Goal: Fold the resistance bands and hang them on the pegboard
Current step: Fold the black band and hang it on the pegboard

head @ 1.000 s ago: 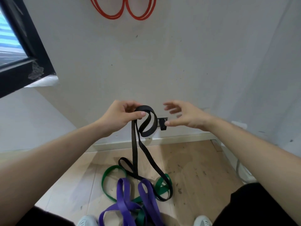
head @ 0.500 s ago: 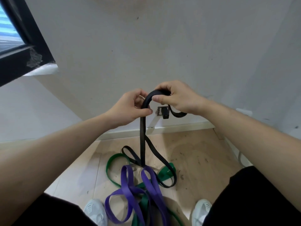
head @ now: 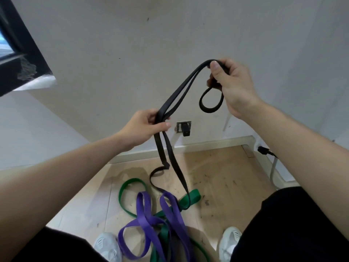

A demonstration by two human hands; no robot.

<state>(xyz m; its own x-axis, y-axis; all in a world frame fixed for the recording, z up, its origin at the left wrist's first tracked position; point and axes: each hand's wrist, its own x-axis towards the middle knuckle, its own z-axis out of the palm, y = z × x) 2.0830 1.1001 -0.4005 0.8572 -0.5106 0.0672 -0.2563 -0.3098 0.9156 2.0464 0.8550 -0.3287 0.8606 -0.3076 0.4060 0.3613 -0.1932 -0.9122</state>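
Pale wood floor [head: 226,176], near edge: flat purple band [head: 145,220] and flat green band [head: 190,197], rubbery loops tangled between two white shoes [head: 229,241]. Black band [head: 160,150]: flat matte strap, doubled; left hand [head: 145,125] pinches both strands between thumb and curled fingers, right hand [head: 232,86], higher, grips the folded top, a small loop hanging beneath, lower end trailing to the floor. Beyond: white wall [head: 132,53], metal socket plate [head: 184,126] above the skirting.

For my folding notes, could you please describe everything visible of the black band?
The black band is a flat, matte, rubbery-looking loop. The right hand grips its doubled upper end, a small loop hanging beneath; the left hand pinches both strands lower. Its slack tail drops across the green band.
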